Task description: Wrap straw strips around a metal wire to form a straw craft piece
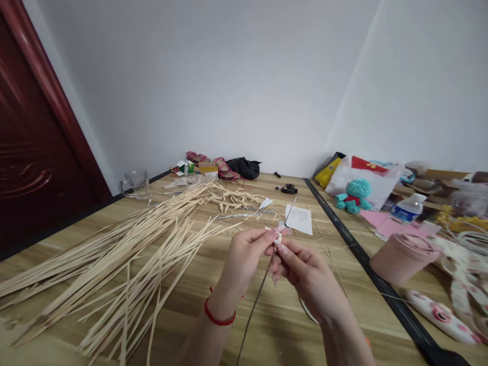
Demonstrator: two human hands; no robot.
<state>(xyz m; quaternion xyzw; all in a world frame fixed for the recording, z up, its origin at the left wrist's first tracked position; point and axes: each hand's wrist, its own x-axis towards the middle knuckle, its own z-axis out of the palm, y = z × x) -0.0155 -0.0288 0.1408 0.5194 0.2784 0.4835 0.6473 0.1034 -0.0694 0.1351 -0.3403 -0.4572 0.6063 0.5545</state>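
Above the middle of the wooden table, my left hand pinches a small pale piece between thumb and fingertips. My right hand closes on the same piece from the other side, so the fingertips of both hands nearly meet. A thin dark wire runs through the piece, down toward the lower edge of the view and out at the top as a lighter tip. A red string bracelet is on my left wrist. The fingers partly hide the pale piece.
Long pale strips cover the left side. A glass mug, a black bag and a written paper lie farther back. On the right are a turquoise crocheted doll, a bottle and a pink roll.
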